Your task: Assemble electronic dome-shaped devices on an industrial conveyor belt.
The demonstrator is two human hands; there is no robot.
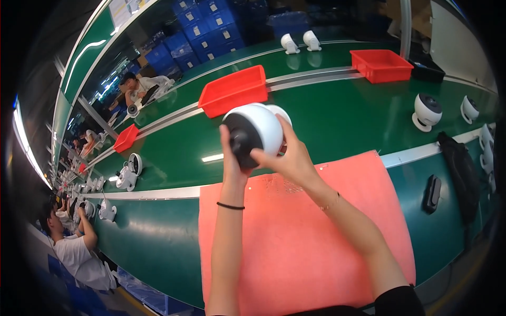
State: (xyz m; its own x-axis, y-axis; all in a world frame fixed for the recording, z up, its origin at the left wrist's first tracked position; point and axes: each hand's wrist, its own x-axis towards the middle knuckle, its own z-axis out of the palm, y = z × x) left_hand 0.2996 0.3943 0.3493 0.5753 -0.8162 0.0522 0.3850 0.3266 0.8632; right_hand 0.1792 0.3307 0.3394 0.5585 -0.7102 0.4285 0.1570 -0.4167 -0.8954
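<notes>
Raised above the far edge of a pink mat (295,237), a white ball-shaped security camera (269,129) with a black front is held between both hands. My left hand (234,163) is closed along the left and underside of the black front. My right hand (292,160) wraps the white shell from the right, with a finger reaching onto the black front. The black front faces left and toward me. Part of a white base shows behind the ball; the rest is hidden by the ball and my fingers.
Red bins (232,94) line the green bench (337,110), one more (382,67) at the far right. White cameras (426,111) stand at right, others (126,178) at left. A black device (432,194) lies right of the mat. A co-worker (79,247) sits at left.
</notes>
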